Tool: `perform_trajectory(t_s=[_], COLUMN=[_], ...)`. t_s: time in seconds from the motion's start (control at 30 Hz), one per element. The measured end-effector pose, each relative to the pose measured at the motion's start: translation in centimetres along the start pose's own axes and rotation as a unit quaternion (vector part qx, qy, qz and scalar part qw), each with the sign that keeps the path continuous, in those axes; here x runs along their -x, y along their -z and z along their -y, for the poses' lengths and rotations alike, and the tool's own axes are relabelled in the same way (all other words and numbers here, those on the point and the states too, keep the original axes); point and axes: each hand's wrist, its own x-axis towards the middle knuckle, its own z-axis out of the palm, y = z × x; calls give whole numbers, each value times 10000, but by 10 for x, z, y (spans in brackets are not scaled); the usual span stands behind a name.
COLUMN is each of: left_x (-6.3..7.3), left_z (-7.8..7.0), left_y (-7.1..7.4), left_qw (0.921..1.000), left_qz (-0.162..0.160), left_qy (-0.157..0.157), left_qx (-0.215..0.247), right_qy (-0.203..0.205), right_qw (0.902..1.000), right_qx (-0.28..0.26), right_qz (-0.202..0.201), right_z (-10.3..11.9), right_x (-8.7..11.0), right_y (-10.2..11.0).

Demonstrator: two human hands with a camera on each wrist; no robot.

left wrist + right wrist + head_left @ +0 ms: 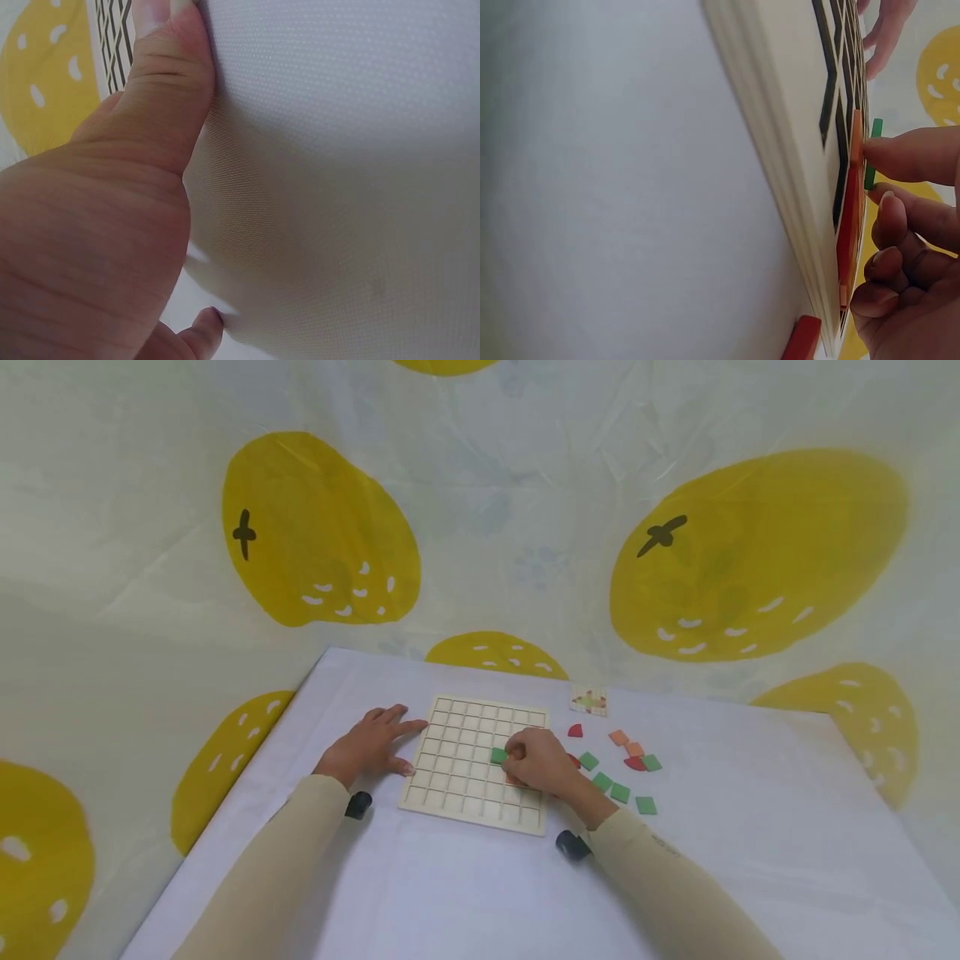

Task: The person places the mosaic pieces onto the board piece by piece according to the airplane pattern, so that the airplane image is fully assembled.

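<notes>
A pale wooden grid board (465,814) lies on the table. My left hand (375,743) is beside its left edge, fingers spread, with fingertip and thumb touching the rim. Over the board's right half, my right hand (542,762) pinches a green square tile (498,756) between thumb and finger. In the right wrist view that green tile (874,154) stands on edge in the grip, just off the board. An orange tile (856,135) and a red piece (847,217) sit on the grid by the hand. My palm hides part of the board in the head view.
Right of the board lie several loose green tiles (620,792), orange tiles (618,737) and red quarter-round pieces (575,731). A small patterned card (588,700) is at the back. The white-covered table (450,893) meets a fruit-print curtain (510,568) behind.
</notes>
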Motion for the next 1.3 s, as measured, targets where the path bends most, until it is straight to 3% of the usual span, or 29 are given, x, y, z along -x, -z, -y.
perform_trajectory(t_s=[1.3], left_x=[3], left_z=[-2], left_y=[4], left_qw=[10000], left_qz=[20], left_qy=[-4], left_qx=[1], right_qy=[-30], right_qw=[9998], right_qx=[-73], right_qz=[-192], right_z=[5], right_x=[-1], right_y=[-6])
